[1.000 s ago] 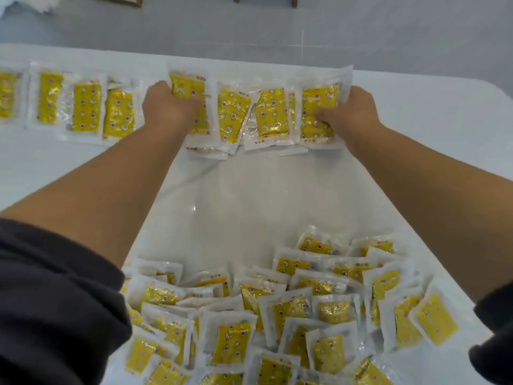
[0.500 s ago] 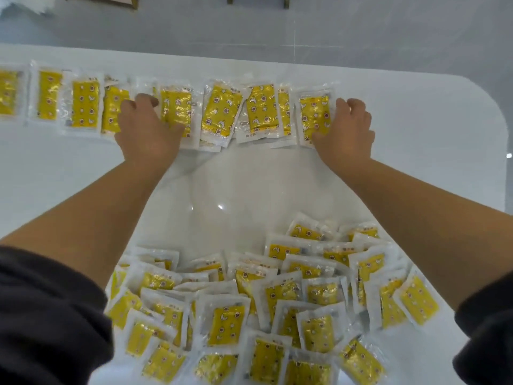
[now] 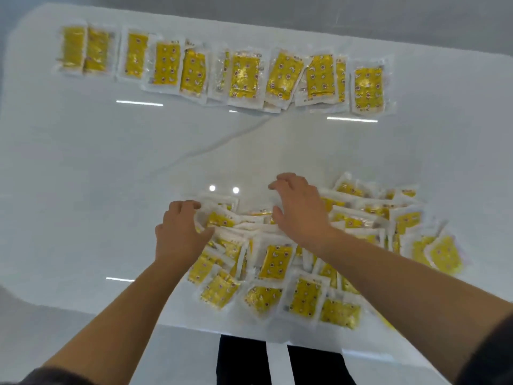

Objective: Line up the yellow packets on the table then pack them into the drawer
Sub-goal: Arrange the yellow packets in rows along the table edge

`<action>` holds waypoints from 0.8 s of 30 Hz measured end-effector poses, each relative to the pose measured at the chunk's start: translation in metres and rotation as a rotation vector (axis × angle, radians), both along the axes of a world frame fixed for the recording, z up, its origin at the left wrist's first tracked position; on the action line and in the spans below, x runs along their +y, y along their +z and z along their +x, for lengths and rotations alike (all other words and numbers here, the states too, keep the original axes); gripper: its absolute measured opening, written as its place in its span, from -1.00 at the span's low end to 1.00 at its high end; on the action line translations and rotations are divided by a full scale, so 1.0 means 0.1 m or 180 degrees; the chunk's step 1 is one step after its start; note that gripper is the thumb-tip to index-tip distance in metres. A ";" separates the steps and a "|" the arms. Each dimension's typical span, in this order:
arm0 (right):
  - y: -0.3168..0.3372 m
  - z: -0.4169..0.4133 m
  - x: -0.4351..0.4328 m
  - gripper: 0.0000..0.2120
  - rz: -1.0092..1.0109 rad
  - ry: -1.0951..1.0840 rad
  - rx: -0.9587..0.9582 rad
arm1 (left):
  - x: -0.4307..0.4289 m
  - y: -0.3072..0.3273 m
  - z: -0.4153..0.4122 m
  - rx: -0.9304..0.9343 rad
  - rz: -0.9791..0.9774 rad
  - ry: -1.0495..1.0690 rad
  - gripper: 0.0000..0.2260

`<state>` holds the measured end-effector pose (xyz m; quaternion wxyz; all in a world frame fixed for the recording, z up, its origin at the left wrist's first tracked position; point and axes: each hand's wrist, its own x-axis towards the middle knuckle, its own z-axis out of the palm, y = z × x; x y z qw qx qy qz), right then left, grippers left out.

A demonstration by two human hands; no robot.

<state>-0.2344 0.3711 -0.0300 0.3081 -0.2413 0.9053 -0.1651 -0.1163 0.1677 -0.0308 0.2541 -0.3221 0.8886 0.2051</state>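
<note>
Both hands had drawn back from the far row (image 3: 244, 73), which they had been squaring up, to the loose pile (image 3: 274, 262) at the near edge of the table (image 3: 111, 162). That row lay finished for the moment, running left to right along the far side with some packets overlapping, well apart from the hands.

On the left, the left hand (image 3: 177, 234) sat at the pile's far-left corner, fingers above and thumb below the white edge of one packet (image 3: 222, 219), curled round it, probably to lift it off as the next piece for the row. The packet's yellow face lay just to the right of that grip, beside the thumb.

To its right, the right hand (image 3: 299, 215) lay palm down over the pile's far middle, fingers spread and relaxed, holding nothing, likely steadying or gathering the slippery heap. Most of the pile stretched to its right and toward the person.

No drawer was visible.
</note>
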 end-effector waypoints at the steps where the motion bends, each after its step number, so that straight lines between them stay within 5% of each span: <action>1: 0.00 0.14 -0.09 -0.59 -0.0020 0.0047 -0.0009 | -0.03 -0.01 0.10 0.0065 0.0000 -0.0022 -0.45; 9: -0.11 1.06 -0.58 -0.70 -0.0018 0.0206 -0.0065 | -0.10 -0.25 0.58 -0.0548 -0.0266 -0.0779 0.06; 15: -0.16 1.34 -0.62 -0.70 0.0376 -0.0072 -0.0278 | -0.18 -0.41 0.68 -0.0343 -0.0336 -0.0610 -0.16; 18: -0.14 1.47 -0.65 -0.67 0.0456 -0.0139 -0.0244 | -0.29 -0.43 0.72 -0.0217 0.0254 -0.0052 -0.45; 24: -0.16 1.68 -0.68 -0.51 0.0686 0.0060 -0.0264 | -0.62 -0.35 0.84 0.0090 0.1336 0.1073 -0.66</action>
